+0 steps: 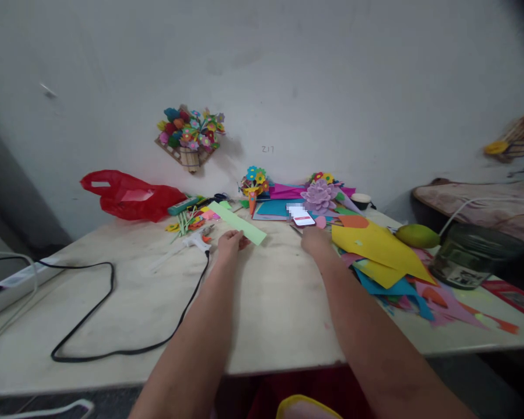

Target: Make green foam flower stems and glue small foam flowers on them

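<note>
My left hand [231,240] pinches the lower edge of a long light-green paper strip [240,224], which slants up and left above the table. Over the table's right half, my right hand [317,240] is closed, its fingers mostly hidden behind its back. A thin dark stick-like thing [296,231] sticks out from it to the left; its kind is too small to tell. Just beyond that hand lies a lit phone [302,216]. Left of my left hand rests a white glue gun [198,241] with an orange part and a black cord.
A red plastic bag [133,196], paper flowers [192,223] and a power strip [20,285] are on the left. Flower bouquets [253,183] stand at the back. Yellow sheets [375,247], paper scraps, a mango [418,236] and a dark jar [467,256] lie right.
</note>
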